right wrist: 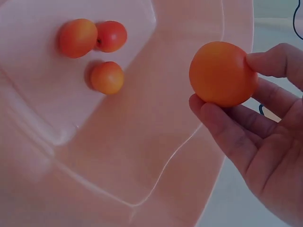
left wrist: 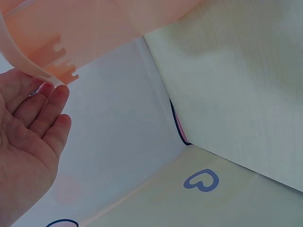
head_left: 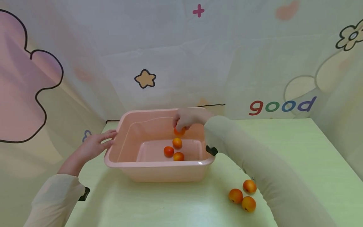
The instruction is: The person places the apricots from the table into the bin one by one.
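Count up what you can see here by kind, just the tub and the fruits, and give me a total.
Pink tub: 1
Orange-red fruits: 7 (3 lying in the tub, 1 held in the right hand, 3 on the table)
Total: 8

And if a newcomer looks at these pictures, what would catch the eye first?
Probably the pink basin near the middle of the head view: the right hand holds an orange-red fruit over it, and three others lie inside. Next, three more fruits lie grouped on the pale green table, in front of the basin and to its right. Then the colourful word "good" on the backdrop, to the right.
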